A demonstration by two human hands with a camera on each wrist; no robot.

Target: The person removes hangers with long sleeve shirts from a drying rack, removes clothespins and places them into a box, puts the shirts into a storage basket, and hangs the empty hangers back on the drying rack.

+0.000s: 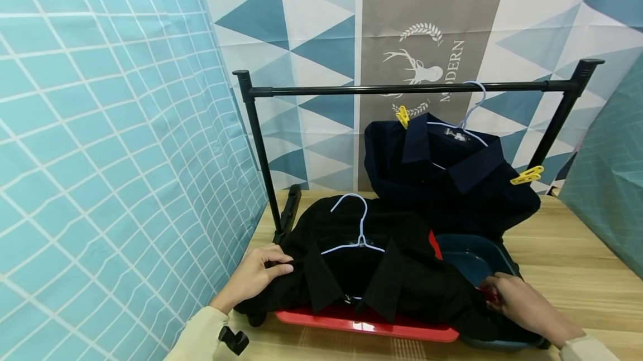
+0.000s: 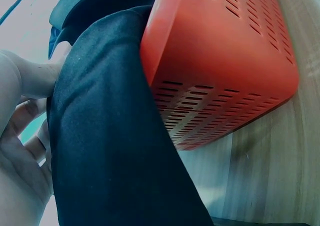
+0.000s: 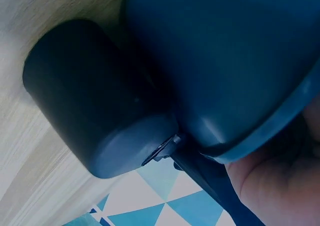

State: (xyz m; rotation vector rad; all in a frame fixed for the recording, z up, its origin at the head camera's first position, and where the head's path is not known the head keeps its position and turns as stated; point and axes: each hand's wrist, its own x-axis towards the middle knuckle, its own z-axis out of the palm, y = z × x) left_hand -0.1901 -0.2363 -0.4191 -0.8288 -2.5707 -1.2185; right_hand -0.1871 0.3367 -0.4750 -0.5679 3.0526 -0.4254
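Observation:
A black shirt (image 1: 422, 272) with a pale blue hanger (image 1: 360, 227) inside its collar lies over a red basket (image 1: 369, 325). My left hand (image 1: 253, 274) pinches the shirt's left-side shoulder between thumb and fingers; in the left wrist view the black cloth (image 2: 110, 121) hangs in front of the basket's slotted wall. On the other side, my right hand (image 1: 522, 302) holds a small red clothespin (image 1: 489, 295) at the shirt's far shoulder, its shape mostly covered by the fingers. That hand is beside the rim of a dark blue basin (image 1: 467, 258).
A black clothes rack (image 1: 351, 91) spans the table (image 1: 582, 260). From its bar a navy shirt (image 1: 452, 182) hangs on a hanger, with yellow clothespins (image 1: 526, 176) at both shoulders. A dark cylinder (image 3: 95, 101) lies beside the basin in the right wrist view.

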